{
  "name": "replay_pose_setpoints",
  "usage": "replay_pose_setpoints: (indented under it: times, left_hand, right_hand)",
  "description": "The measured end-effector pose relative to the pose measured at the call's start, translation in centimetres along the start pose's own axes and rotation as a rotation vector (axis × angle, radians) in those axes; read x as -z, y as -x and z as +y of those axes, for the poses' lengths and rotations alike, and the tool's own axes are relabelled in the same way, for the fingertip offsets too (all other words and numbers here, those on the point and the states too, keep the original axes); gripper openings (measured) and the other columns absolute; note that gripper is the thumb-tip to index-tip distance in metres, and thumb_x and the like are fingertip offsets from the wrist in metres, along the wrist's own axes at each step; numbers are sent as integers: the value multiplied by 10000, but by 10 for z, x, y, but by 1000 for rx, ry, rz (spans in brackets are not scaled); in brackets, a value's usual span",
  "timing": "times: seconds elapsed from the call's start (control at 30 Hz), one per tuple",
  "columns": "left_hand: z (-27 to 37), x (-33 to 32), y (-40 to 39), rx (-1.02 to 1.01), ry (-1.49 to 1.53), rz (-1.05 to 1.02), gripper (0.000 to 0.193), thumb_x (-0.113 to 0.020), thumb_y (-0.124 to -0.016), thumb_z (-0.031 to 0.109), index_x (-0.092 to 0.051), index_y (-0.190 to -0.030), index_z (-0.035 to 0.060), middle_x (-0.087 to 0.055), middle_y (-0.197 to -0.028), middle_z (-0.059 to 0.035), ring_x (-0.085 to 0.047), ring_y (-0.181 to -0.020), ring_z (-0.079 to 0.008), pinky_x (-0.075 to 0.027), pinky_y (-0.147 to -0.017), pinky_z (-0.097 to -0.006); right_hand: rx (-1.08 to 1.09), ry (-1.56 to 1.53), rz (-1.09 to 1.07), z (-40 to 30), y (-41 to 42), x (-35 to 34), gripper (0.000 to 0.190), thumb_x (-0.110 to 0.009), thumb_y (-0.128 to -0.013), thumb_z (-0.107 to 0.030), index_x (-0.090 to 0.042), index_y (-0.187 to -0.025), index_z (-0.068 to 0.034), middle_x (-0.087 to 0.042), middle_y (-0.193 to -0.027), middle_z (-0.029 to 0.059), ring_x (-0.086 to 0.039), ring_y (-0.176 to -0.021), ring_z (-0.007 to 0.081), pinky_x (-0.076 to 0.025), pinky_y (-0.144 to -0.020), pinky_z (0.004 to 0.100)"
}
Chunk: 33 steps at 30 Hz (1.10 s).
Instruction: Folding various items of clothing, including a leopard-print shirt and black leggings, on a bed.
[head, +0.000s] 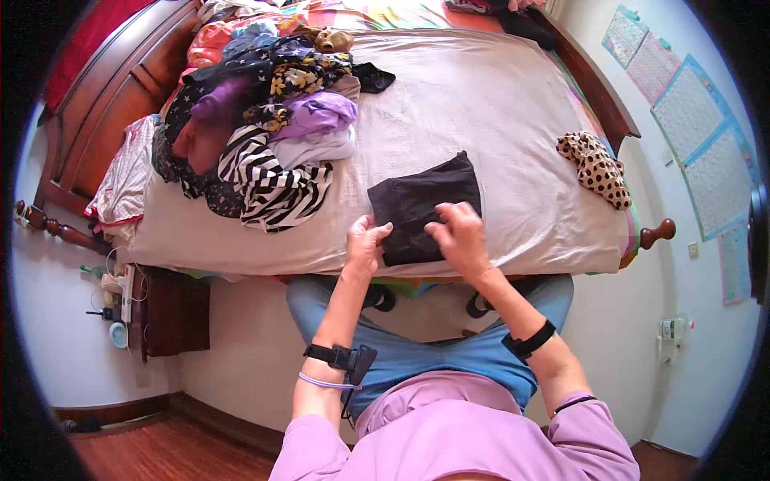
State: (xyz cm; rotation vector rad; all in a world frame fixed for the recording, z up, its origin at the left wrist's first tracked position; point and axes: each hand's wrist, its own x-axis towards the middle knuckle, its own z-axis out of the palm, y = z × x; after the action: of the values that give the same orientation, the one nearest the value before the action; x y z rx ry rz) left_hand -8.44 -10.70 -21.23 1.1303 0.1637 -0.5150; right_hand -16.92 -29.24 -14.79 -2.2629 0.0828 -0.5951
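A black folded cloth garment (424, 198) lies before me near the front edge of the bed, one upper corner sticking up. At its left edge is my left hand (364, 245), thumb and fingers bent beside the fabric; I cannot tell whether they pinch it. Over the garment's right part is my right hand (462, 237), with fingers curled and a gap between thumb and forefinger. No cloth shows between them. Part of the garment's right side is hidden under this hand.
On the bed sheet (511, 120), a heap of clothes lies left, with a zebra-striped garment (283, 186) and a purple one (322, 114). A polka-dotted cloth (595, 171) lies right. A headboard (120, 114) and a nightstand (177, 309) with a power strip (127, 294) stand left.
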Motion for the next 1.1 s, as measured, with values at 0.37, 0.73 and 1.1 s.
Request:
replay_pose_setpoints:
  times: [0.37, 0.73, 1.1]
  left_hand:
    - [15, 3, -5, -249, -611, 220, 242, -702, -818, 174, -639, -982, 7, -590, -773, -6, -561, -679, -101, -472, -579, -255]
    - [12, 32, -16, -666, -1283, 546, 184, -575, -911, 225, -556, -887, 43, -631, -825, -158, -605, -775, -369, -448, -674, -467]
    - [-1, 25, -18, -693, -1415, 679, 177, -498, -940, 242, -509, -913, 68, -598, -897, -143, -579, -846, -373, -434, -692, -484]
  right_hand:
    - [-758, -601, -85, 62, 3, 30, 695, -841, -673, -333, -570, -1157, 85, -658, -963, 145, -633, -874, 206, -509, -805, 349]
    - [-820, -1465, -39, 61, -40, 60, 346, -614, -733, 71, -563, -1070, 12, -656, -897, 112, -660, -662, 205, -529, -489, 302]
    - [-460, -1418, 655, 131, -135, 264, 166, -736, -819, -139, -633, -942, -97, -671, -879, 40, -637, -761, 189, -495, -555, 317]
